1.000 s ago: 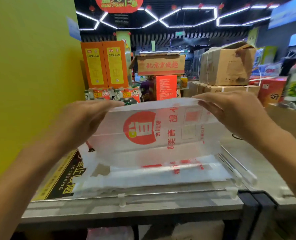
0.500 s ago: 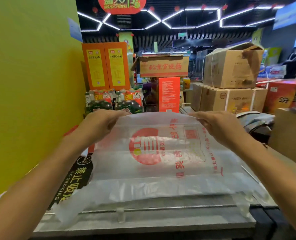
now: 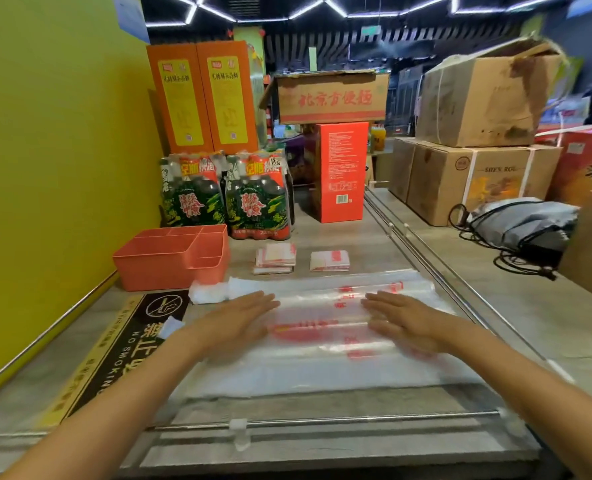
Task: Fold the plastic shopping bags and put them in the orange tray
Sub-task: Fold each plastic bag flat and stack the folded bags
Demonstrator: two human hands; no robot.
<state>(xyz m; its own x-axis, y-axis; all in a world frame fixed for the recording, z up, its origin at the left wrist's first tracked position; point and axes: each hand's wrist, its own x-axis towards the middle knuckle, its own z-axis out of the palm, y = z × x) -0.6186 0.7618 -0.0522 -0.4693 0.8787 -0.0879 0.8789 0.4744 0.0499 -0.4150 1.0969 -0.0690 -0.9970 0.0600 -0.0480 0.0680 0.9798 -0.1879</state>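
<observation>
Plastic bag lies flat, long axis left to right. We press our left hand and right hand spread upon it.

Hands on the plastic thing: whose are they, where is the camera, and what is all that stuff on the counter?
The camera sits on a person's head and looks down, so you see their own two arms. The left hand and the right hand lie flat, fingers straight, pressing a see-through plastic shopping bag with red print onto the counter. Nothing is gripped. Behind the bag lie two small folded bags. To the left stands the orange tray, with compartments; I see no bags in it. Farther back are packs of green bottles and cardboard boxes.
</observation>
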